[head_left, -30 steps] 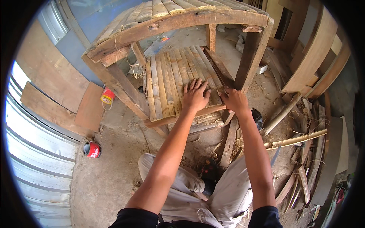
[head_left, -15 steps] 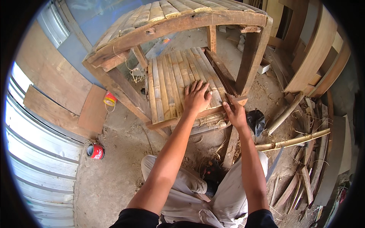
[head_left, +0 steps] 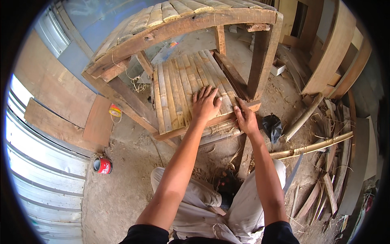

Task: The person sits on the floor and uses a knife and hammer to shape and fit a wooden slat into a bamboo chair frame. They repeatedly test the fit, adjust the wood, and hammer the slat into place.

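A low shelf of split bamboo slats (head_left: 172, 93) lies within a wooden frame, beneath a taller slatted top (head_left: 162, 18). My left hand (head_left: 206, 106) rests flat on the slats near their front edge, fingers spread. At the front right corner, my right hand (head_left: 246, 118) lies over the outermost slat and the front wooden rail (head_left: 178, 131), its fingers stretched forward. Neither hand is wrapped round anything. A dark gap separates the right-hand slat from the side rail (head_left: 230, 73). More bamboo strips (head_left: 217, 133) show under the front rail.
A frame post (head_left: 264, 61) rises just beyond my right hand. On the right lie a black plastic bag (head_left: 272, 128), a split bamboo length (head_left: 315, 147), a saw blade (head_left: 292, 175) and scrap wood (head_left: 331, 183). To the left stands a red can (head_left: 105, 166) beside corrugated metal (head_left: 44, 179).
The view has shifted slightly, so the frame appears further left. My right hand has slid a little left onto the outer slat's edge; my left hand stays flat on the slats.
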Tool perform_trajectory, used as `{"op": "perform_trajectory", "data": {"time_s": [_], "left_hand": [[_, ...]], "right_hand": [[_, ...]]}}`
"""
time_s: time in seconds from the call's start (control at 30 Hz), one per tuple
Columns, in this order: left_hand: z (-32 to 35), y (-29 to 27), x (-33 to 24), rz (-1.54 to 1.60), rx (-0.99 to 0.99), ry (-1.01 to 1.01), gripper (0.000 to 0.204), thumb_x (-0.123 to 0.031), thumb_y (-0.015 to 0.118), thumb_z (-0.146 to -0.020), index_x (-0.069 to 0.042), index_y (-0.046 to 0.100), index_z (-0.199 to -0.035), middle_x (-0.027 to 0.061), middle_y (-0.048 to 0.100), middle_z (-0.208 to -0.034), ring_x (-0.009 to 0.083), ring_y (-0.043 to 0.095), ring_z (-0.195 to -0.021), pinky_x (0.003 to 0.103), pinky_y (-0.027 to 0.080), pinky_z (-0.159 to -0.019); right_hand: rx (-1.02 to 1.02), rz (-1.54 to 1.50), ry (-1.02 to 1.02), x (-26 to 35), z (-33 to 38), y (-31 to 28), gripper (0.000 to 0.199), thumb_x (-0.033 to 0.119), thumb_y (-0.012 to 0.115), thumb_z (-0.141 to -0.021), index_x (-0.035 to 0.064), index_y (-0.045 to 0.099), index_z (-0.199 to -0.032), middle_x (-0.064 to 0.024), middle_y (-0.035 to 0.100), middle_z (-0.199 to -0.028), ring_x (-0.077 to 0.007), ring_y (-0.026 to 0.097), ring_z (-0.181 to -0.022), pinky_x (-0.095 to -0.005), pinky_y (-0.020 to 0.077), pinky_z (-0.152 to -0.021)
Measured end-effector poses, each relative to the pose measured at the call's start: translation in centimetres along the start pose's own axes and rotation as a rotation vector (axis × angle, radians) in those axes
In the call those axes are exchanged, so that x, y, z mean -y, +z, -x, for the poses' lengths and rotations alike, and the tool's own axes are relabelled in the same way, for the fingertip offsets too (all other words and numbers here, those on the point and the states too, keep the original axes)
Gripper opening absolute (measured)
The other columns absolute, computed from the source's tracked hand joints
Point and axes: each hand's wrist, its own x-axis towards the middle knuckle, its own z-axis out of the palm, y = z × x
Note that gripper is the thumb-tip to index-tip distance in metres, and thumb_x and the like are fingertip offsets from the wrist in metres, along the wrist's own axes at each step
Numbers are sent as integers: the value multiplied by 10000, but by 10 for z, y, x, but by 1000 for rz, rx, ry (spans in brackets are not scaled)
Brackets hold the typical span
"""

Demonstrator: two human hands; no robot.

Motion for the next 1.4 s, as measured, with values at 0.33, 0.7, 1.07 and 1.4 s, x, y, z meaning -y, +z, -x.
{"op": "perform_trajectory", "data": {"time_s": [0.33, 0.7, 1.07, 1.4], "left_hand": [[-1, -2, 0, 24, 17, -20, 554, -442, 448, -967, -176, 446, -1453, 37, 373, -1545, 232, 290, -1448, 452, 147, -1208], [-2, -2, 0, 11, 34, -27, 556, -453, 449, -969, -180, 446, -1453, 39, 373, -1545, 230, 293, -1446, 455, 156, -1207], [2, -6, -1, -10, 40, 25, 659, -525, 516, -938, -170, 400, -1481, 86, 349, -1556, 267, 277, -1456, 485, 181, -1191], [3, -19, -10, -78, 261, 300, 549, -500, 443, -988, -366, 316, -1505, 0, 212, -1616, 208, 226, -1478, 697, 117, -1147]], "right_hand": [[69, -68, -17, -9, -2, 1, 496, 274, 505, -1035, 8, 412, -1443, -56, 624, -680, -101, 577, -546, -259, 495, -499], [11, 69, -53, -10, 8, -4, 661, 308, 650, -950, 1, 365, -1462, -119, 664, -733, -139, 607, -565, -295, 489, -539], [25, 70, -11, -14, 12, -3, 625, 284, 652, -958, 91, 379, -1485, -98, 663, -717, -105, 566, -557, -294, 481, -531], [26, 4, -2, -18, 10, 0, 592, 250, 650, -955, 88, 404, -1468, -86, 643, -714, -123, 572, -567, -289, 488, -529]]}}
